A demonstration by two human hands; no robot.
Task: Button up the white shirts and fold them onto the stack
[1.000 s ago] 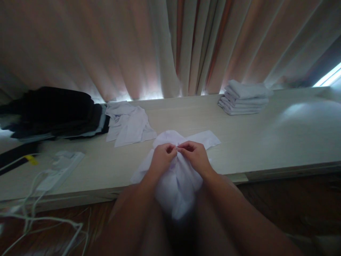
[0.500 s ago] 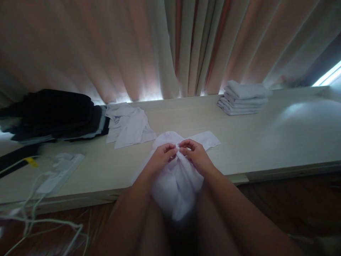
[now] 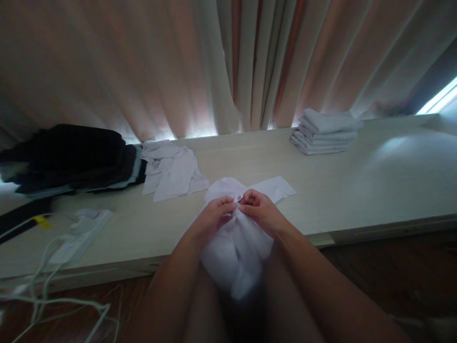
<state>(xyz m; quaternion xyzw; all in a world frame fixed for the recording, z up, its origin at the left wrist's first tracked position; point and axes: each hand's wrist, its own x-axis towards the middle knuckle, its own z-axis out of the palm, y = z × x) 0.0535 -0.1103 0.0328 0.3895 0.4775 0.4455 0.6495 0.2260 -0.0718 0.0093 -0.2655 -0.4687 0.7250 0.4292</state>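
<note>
A white shirt [image 3: 237, 247] lies over the front edge of the pale wooden table [image 3: 357, 190] and hangs down toward me. My left hand [image 3: 214, 216] and my right hand [image 3: 262, 209] meet at the middle of the shirt, fingertips pinching the cloth close together at one small spot. One white sleeve [image 3: 274, 186] spreads to the right on the tabletop. What sits between the fingertips is too small to tell.
A crumpled white garment [image 3: 171, 169] lies at the left, beside a pile of dark clothes [image 3: 67, 157]. A stack of folded white cloths [image 3: 326, 131] stands at the back right. A white power strip [image 3: 80, 228] with cables sits near the left edge. Curtains hang behind.
Both hands stay pinched together on the shirt, with only small finger shifts. The view has drifted slightly.
</note>
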